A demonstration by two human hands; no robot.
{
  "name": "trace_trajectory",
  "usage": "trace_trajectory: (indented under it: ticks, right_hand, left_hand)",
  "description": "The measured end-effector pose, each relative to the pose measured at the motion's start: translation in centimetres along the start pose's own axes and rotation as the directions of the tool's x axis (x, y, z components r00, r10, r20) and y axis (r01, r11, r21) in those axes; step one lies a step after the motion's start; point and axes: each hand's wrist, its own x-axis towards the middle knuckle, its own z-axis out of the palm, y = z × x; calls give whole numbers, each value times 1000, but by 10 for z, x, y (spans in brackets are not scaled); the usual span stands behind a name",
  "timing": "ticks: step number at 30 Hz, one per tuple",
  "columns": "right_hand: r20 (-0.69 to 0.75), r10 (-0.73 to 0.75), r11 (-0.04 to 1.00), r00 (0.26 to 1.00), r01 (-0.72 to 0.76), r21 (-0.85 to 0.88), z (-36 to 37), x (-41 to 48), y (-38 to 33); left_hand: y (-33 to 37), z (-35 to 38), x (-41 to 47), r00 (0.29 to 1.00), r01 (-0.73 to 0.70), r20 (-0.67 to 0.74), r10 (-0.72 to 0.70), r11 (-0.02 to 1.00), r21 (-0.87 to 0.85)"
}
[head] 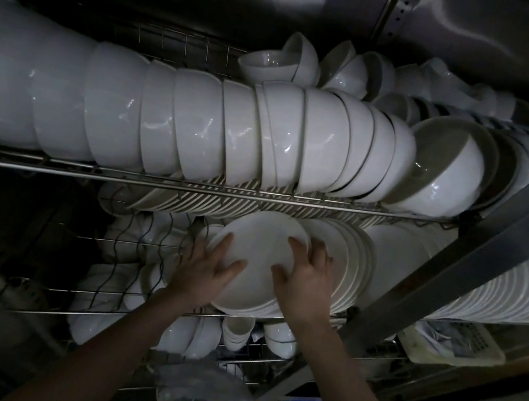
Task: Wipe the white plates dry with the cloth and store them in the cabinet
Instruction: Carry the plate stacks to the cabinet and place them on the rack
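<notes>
A white plate (256, 251) stands on edge at the left end of a row of white plates (354, 266) on the middle wire shelf of the cabinet. My left hand (207, 269) lies on the plate's left side with straight fingers and the thumb spread across its face. My right hand (304, 276) presses on the plate's right side, fingers reaching over its upper right rim. No cloth is in view.
A long row of white bowls (198, 127) fills the upper wire shelf (53, 167). A slanted metal frame post (476, 254) crosses at right, with more stacked plates (518, 292) beyond it. Small bowls (237, 329) sit on the lower shelf. A plastic basket (456, 338) stands at right.
</notes>
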Motion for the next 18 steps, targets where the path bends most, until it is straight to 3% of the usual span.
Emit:
trace_trajectory:
  ticks: [8,12,14,17,18]
  right_hand:
    - [68,-51,984,996,62,-166,22,1,-4]
    - [58,-101,977,993,110,-182,25,2,-5]
    - [59,-114,977,992,123,-176,24,2,-3]
    - [61,-143,976,988,152,-159,23,1,0]
    - [58,-166,974,984,173,-146,22,0,1]
  left_hand:
    - [-25,-9,-5,990,39,-137,-22,992,120]
    - [-20,-13,-14,942,-108,-286,177,965,239]
    - [-21,-17,-21,955,-180,-214,207,974,139]
    - [-31,-27,-35,975,-208,48,218,964,-166]
    - [-35,-29,-39,962,-238,92,256,956,-173]
